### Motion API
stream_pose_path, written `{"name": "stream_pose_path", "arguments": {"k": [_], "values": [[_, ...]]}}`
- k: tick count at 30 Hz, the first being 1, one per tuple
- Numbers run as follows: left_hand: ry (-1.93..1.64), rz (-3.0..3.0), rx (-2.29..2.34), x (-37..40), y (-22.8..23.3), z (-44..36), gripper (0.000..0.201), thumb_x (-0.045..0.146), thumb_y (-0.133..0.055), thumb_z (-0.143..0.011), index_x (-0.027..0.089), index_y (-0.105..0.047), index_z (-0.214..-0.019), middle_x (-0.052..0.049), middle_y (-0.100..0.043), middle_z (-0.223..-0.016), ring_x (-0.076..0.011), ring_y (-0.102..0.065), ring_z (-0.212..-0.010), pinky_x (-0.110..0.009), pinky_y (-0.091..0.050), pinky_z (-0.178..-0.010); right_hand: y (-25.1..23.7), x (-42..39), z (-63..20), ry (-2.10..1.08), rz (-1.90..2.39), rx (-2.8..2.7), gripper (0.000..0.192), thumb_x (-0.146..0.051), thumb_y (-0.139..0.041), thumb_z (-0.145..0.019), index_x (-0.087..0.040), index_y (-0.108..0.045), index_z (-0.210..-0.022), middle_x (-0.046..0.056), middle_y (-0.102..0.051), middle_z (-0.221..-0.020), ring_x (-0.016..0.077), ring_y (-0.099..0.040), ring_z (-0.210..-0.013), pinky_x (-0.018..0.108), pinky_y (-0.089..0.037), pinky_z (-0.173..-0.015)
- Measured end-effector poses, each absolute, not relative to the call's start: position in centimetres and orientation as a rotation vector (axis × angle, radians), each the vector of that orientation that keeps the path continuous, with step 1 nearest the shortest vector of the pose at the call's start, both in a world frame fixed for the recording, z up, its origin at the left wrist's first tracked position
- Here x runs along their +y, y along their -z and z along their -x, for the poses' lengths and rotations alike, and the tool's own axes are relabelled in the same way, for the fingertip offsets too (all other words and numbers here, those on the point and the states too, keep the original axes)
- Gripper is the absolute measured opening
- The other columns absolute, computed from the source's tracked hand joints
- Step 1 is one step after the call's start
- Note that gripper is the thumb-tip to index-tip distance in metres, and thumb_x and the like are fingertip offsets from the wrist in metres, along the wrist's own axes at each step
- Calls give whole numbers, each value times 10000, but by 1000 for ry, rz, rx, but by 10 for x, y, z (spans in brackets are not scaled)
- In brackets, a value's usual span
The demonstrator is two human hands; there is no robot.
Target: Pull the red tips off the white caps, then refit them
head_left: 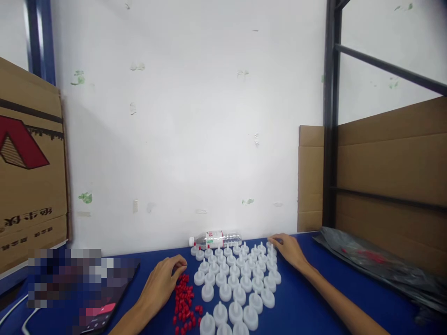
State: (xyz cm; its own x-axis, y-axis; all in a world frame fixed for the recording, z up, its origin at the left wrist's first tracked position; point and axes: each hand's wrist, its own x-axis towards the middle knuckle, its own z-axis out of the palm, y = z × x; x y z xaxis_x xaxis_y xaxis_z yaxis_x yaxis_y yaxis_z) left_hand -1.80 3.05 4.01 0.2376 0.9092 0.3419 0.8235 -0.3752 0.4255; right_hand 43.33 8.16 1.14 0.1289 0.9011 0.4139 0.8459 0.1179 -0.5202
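Note:
Many white plastic caps with pointed nozzles [234, 281] stand upright in loose rows on the blue tabletop [296, 302]. At the back left of the group, a few nozzles carry small red tips [199, 248]. A pile of loose small red tips [183, 298] lies left of the white caps. My left hand [161, 280] hovers beside the top of this pile, thumb and fingertips pinched together; what they hold, if anything, cannot be made out. Out at the far right corner of the group, my right hand [289, 249] has its fingertips closed at a white nozzle cap [271, 245], partly covering it.
A clear plastic bottle [216, 239] lies on its side against the wall. A dark tablet-like device [115, 293] and white cable [26, 321] are at left. A grey plastic bag [380, 265] lies at right. Cardboard [35, 186] and a dark rack post [331, 139] flank the table.

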Motion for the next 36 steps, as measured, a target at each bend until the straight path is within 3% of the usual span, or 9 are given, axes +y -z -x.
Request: {"name": "stream_pose_path", "arguments": {"k": [5, 10, 14, 18, 22, 27, 33, 36], "values": [[-773, -2367, 1591, 30, -35, 16, 245, 351, -497, -947, 244, -717, -948, -39, -747, -1034, -236, -661, -1020, -333, -476, -906, -4, 85, -424, -237, 1633, -1659, 336, -472, -582, -1018, -162, -683, -1098, 57, -713, -1095, 227, -690, -997, 450, -538, -929], [-760, -2383, 1566, 29, -35, 15, 402, 384, -344, -1021, 236, -711, -949, -50, -737, -1011, -223, -667, -988, -337, -488, -904, -4, 83, -418, -301, 1548, -1636, 639, -640, -267, -1042, -205, -735, -1032, 79, -769, -1060, 280, -692, -1070, 421, -482, -980], [-806, -2409, 1615, 31, -40, 14, 397, 346, -285, -1043, 249, -670, -1040, -54, -723, -1080, -222, -649, -1049, -345, -476, -948, -7, 82, -414, -308, 1526, -1634, 738, -713, -210, -989, -228, -765, -954, 73, -784, -1004, 315, -700, -1034, 400, -481, -945], [-835, -2450, 1721, 52, -48, 15, 351, 264, -317, -1016, 227, -620, -1189, -98, -682, -1188, -259, -602, -1168, -390, -449, -1000, -8, 83, -414, -302, 1532, -1608, 722, -693, -214, -1012, -225, -759, -946, 74, -779, -940, 285, -707, -963, 409, -489, -910], [-781, -2507, 1737, 76, -55, 14, 353, 261, -365, -1000, 227, -602, -1260, -92, -700, -1142, -259, -626, -1137, -371, -463, -970, -8, 85, -419, -279, 1525, -1566, 591, -638, -345, -1045, -180, -716, -998, 62, -752, -958, 225, -701, -959, 437, -485, -947], [-736, -2582, 1690, 85, -54, 6, 345, 314, -359, -1028, 250, -614, -1251, -60, -724, -1130, -225, -668, -1073, -320, -470, -925, -15, 84, -420, -211, 1537, -1513, 478, -586, -465, -1036, -173, -698, -986, 38, -731, -937, 207, -697, -905, 427, -512, -917], [-637, -2624, 1765, 85, -46, -8, 230, 276, -451, -984, 246, -655, -1087, -55, -709, -1025, -238, -688, -960, -311, -466, -813, -24, 83, -413, -124, 1537, -1515, 486, -584, -448, -1043, -182, -697, -930, 24, -720, -876, 200, -690, -867, 412, -511, -900], [-621, -2632, 1821, 84, -45, -11, 256, 238, -378, -1015, 237, -618, -1105, -64, -690, -1067, -237, -688, -984, -309, -458, -808, -27, 81, -409, -83, 1517, -1522, 515, -598, -417, -1047, -187, -697, -916, 24, -723, -873, 199, -687, -853, 409, -499, -903]]}}
